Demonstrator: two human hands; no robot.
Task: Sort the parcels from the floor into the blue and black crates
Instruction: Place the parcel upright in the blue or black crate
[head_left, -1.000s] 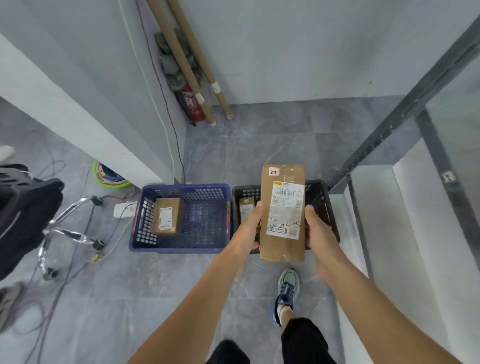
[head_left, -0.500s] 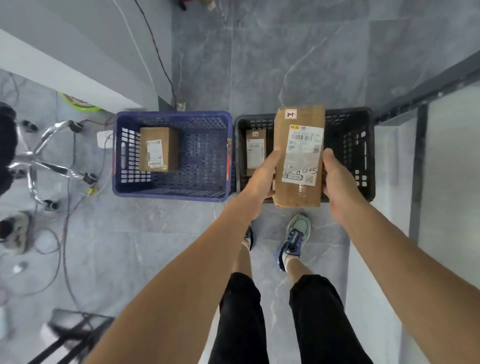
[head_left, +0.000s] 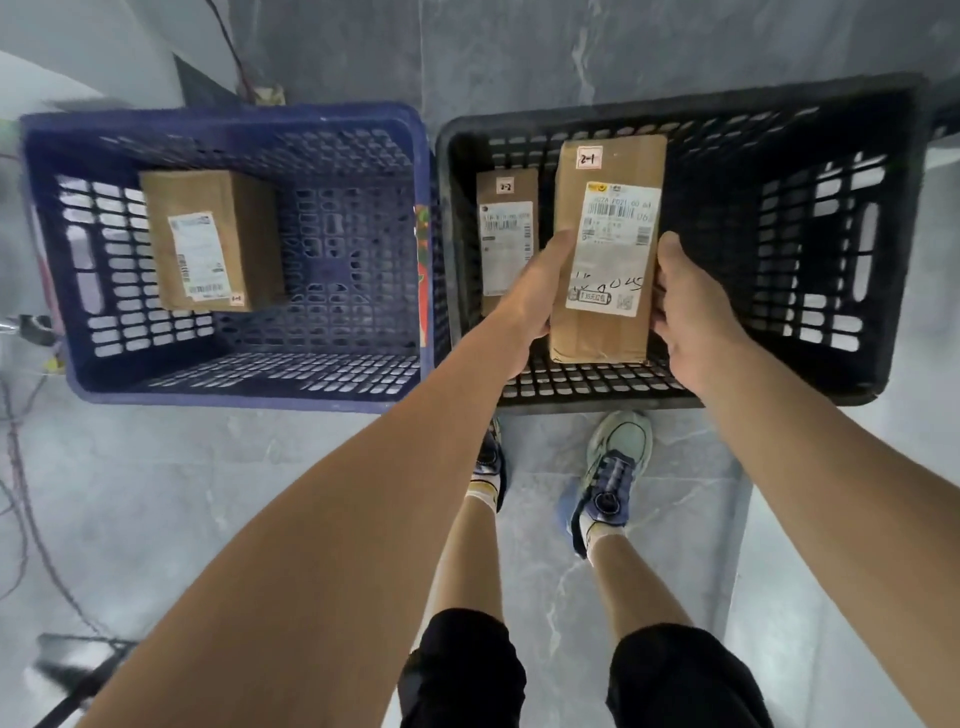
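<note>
Gripping labelled parcel (head_left: 605, 249) by both long sides, with left hand (head_left: 530, 299) and right hand (head_left: 688, 312) curled round its edges, above black crate (head_left: 883, 374), just beside parcel tagged 2-2 (head_left: 506, 244) lying inside. Lower level, label up, into free space alongside; release only once bottomed, sliding fingers out sideways.

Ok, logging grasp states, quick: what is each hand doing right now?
Left hand: grips the 2-1 parcel by its left side.
Right hand: grips the same parcel's right side.
</note>
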